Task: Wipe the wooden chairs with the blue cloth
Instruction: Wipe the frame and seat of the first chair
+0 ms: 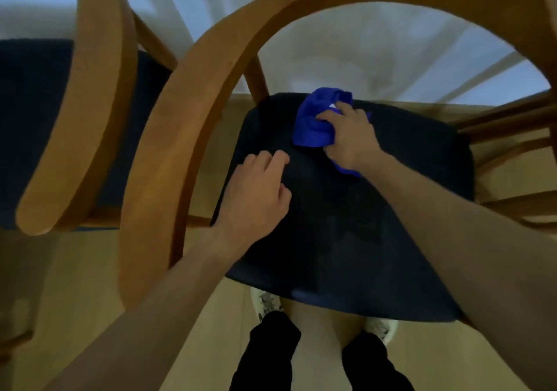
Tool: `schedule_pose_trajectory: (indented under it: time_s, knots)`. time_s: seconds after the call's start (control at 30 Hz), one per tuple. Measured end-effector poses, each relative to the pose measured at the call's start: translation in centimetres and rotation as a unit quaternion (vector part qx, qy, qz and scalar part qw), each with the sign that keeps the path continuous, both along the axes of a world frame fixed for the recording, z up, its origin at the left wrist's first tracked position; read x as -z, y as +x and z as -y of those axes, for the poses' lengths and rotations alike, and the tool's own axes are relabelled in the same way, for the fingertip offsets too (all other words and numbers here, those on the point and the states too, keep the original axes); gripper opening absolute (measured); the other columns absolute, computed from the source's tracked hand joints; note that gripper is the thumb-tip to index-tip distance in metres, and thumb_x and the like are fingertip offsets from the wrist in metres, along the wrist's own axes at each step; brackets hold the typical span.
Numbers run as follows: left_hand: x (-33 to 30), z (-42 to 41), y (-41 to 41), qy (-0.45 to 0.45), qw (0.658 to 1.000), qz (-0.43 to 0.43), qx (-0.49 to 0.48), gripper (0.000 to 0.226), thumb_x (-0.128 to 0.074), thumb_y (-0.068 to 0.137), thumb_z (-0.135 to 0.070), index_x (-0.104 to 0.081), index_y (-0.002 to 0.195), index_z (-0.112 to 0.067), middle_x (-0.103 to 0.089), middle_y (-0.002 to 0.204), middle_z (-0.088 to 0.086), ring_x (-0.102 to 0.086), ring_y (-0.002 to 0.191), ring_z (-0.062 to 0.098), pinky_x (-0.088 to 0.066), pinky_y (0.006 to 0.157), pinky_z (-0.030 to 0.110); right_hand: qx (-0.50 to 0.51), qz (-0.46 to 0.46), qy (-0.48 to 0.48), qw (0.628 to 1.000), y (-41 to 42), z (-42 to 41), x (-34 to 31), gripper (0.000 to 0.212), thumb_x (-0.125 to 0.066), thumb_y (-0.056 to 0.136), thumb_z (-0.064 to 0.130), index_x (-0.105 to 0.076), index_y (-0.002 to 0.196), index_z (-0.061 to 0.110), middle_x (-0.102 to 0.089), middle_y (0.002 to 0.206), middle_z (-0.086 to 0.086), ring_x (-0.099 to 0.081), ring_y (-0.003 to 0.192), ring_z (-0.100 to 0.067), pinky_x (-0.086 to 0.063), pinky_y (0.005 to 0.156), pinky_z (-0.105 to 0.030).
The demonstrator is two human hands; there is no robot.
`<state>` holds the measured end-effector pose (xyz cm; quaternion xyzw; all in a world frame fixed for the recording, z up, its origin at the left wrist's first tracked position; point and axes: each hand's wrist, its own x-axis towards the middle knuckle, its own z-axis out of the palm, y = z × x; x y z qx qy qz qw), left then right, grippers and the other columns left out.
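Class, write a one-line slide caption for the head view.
Right hand wipes the dark chair seat with a blue cloth; left hand rests alongside.

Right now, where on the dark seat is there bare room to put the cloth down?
Free: the near half of the seat cushion, between both forearms down to its front edge. Crowded: the far part, where the right hand grips the blue cloth, and the left side, where the left hand rests.

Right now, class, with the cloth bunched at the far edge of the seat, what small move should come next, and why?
Probably draw the right hand and the cloth back across the seat toward the body. The cloth sits at the far edge, most of the seat lies nearer, and the left hand rests on the seat.
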<state>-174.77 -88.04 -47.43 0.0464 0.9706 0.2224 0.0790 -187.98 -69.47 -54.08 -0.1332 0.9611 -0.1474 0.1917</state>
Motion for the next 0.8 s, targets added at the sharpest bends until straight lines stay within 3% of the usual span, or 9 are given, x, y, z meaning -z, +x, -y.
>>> schedule_pose_trajectory:
  time_s: [0.07,0.27,0.4,0.53,0.6,0.7,0.8]
  knots:
    - [0.7,0.9,-1.3,-0.01,0.998,0.035,0.047,0.032,-0.057,0.089,-0.019,-0.051,0.12,-0.017,-0.056,0.107,0.003,-0.05,0.095,0.019,-0.048,0.081,0.04,-0.007,-0.029,0.034,0.999,3.4,0.6,0.4,0.068,-0.072,0.072,0.017,-0.053,0.137,0.025,-0.036,0.153,-0.009,-0.042,0.123,-0.04,-0.044,0.095,-0.051]
    - [0.9,2.2,-0.2,0.005,0.992,0.086,0.097,0.021,-0.054,0.091,-0.021,-0.054,0.111,-0.021,-0.053,0.105,-0.003,-0.047,0.092,0.015,-0.047,0.081,0.037,-0.121,0.001,-0.032,0.992,17.5,0.4,-1.6,0.057,-0.077,0.058,0.02,-0.069,0.114,0.025,-0.056,0.136,-0.003,-0.056,0.109,-0.035,-0.047,0.077,-0.043]
    - [1.1,2.2,1.1,0.026,0.99,0.117,0.077,0.017,-0.056,0.092,-0.023,-0.057,0.109,-0.022,-0.054,0.104,-0.006,-0.048,0.094,0.012,-0.049,0.081,0.036,-0.189,0.088,-0.028,0.978,21.8,-0.4,-2.3,0.049,-0.075,0.064,0.028,-0.066,0.112,0.035,-0.052,0.139,0.005,-0.053,0.116,-0.03,-0.048,0.082,-0.046]
    - [1.6,2.2,1.4,0.023,0.99,0.123,0.068,0.016,-0.058,0.091,-0.023,-0.059,0.107,-0.023,-0.056,0.102,-0.007,-0.05,0.093,0.013,-0.049,0.083,0.04,-0.288,0.126,-0.031,0.949,21.2,-2.7,-3.2,0.043,-0.064,0.081,0.022,-0.06,0.122,0.036,-0.04,0.149,0.009,-0.04,0.123,-0.027,-0.036,0.091,-0.044]
    - [1.6,2.1,1.0,0.034,0.991,0.122,0.054,0.016,-0.059,0.09,-0.021,-0.059,0.106,-0.022,-0.056,0.1,-0.006,-0.051,0.093,0.014,-0.049,0.083,0.042,-0.251,0.088,-0.04,0.963,19.0,-4.5,-4.3,0.044,-0.062,0.08,0.023,-0.063,0.122,0.036,-0.044,0.147,0.008,-0.044,0.122,-0.026,-0.038,0.091,-0.04]
    - [1.3,2.3,0.1,0.045,0.992,0.113,0.032,0.017,-0.059,0.09,-0.02,-0.058,0.107,-0.022,-0.053,0.098,-0.007,-0.051,0.094,0.014,-0.049,0.084,0.041,-0.109,0.039,-0.143,0.983,12.5,-6.4,-6.5,0.042,-0.073,0.077,0.015,-0.071,0.118,0.021,-0.056,0.137,-0.005,-0.054,0.121,-0.029,-0.042,0.099,-0.048]
    - [1.1,2.4,-0.8,0.05,0.994,0.092,0.012,0.018,-0.06,0.09,-0.019,-0.059,0.108,-0.02,-0.054,0.098,-0.007,-0.052,0.093,0.012,-0.049,0.082,0.037,0.028,-0.058,-0.207,0.976,4.6,-7.3,-7.6,0.042,-0.075,0.076,0.008,-0.069,0.117,0.012,-0.06,0.127,-0.011,-0.058,0.116,-0.026,-0.039,0.108,-0.039]
